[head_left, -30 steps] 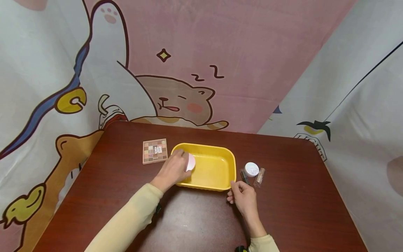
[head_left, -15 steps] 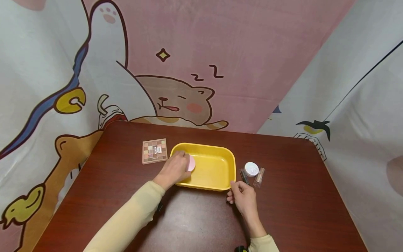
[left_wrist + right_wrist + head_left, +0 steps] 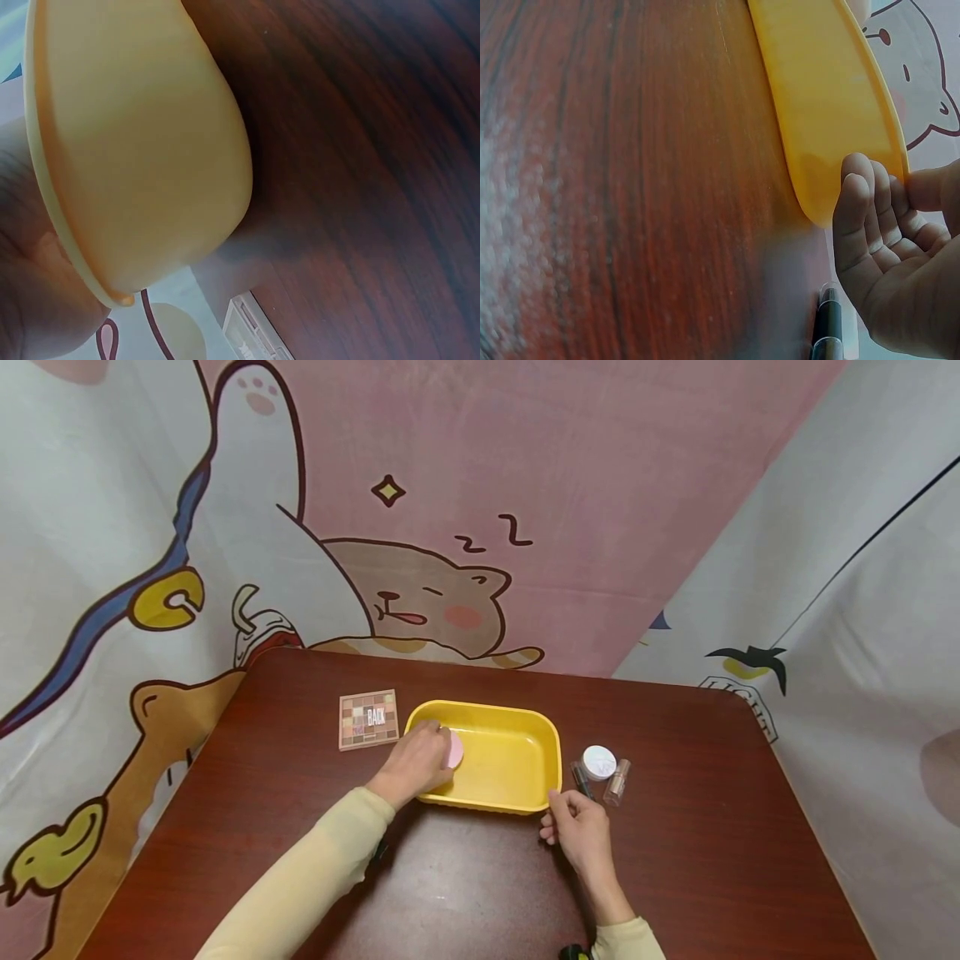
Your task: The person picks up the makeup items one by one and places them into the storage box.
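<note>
A yellow plastic basin point(image 3: 510, 764) sits on the table, its outer wall filling much of the left wrist view. My left hand point(image 3: 420, 756) reaches over its left rim and grips a round pink disc point(image 3: 455, 750) low inside. The palm covers part of the disc. Seen from the left wrist, the hand point(image 3: 37, 277) is mostly hidden behind the rim. At the basin's near right corner, my right hand point(image 3: 583, 828) pinches the rim between thumb and forefinger. In the right wrist view the other fingers point(image 3: 855, 199) curl beside the outer wall.
Left of the basin lies an eyeshadow palette point(image 3: 369, 720). To the right stand a round white jar point(image 3: 599, 763), a dark slim tube point(image 3: 582, 781) and a clear-capped lipstick-like tube point(image 3: 617, 783), close to my right hand. A printed curtain hangs behind the brown table point(image 3: 705, 827).
My left hand and the pink disc have shifted very slightly to the left within the basin. The right hand keeps its pinch on the rim.
</note>
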The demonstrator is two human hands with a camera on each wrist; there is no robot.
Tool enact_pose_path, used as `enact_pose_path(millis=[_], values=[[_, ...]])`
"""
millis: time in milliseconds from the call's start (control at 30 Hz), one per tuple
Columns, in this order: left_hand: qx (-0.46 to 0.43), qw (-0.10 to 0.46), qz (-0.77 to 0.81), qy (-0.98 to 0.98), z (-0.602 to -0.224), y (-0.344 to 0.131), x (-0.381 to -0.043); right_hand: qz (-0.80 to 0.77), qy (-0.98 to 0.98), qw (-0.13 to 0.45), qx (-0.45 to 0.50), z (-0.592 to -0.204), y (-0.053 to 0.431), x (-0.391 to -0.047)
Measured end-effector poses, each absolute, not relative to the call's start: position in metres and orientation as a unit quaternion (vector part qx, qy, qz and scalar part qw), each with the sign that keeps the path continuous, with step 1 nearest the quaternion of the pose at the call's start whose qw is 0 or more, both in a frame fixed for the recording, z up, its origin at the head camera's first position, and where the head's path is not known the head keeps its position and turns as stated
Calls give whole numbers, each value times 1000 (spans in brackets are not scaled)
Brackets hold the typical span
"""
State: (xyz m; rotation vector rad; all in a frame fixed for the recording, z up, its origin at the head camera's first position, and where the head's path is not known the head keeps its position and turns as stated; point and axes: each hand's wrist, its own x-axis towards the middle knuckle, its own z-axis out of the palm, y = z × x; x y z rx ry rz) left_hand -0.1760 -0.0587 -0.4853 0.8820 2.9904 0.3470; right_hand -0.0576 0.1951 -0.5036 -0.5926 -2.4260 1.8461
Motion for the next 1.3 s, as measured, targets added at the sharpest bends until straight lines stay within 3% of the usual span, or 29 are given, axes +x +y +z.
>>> enact_pose_path(millis=[700,1300], values=[[279,10,100,955,-488,-56,-175,587,-786,14,-196,-503,193,-56],[289,-43,106,950,-489,-55,-173,593,-782,20,-192,-503,193,-57]])
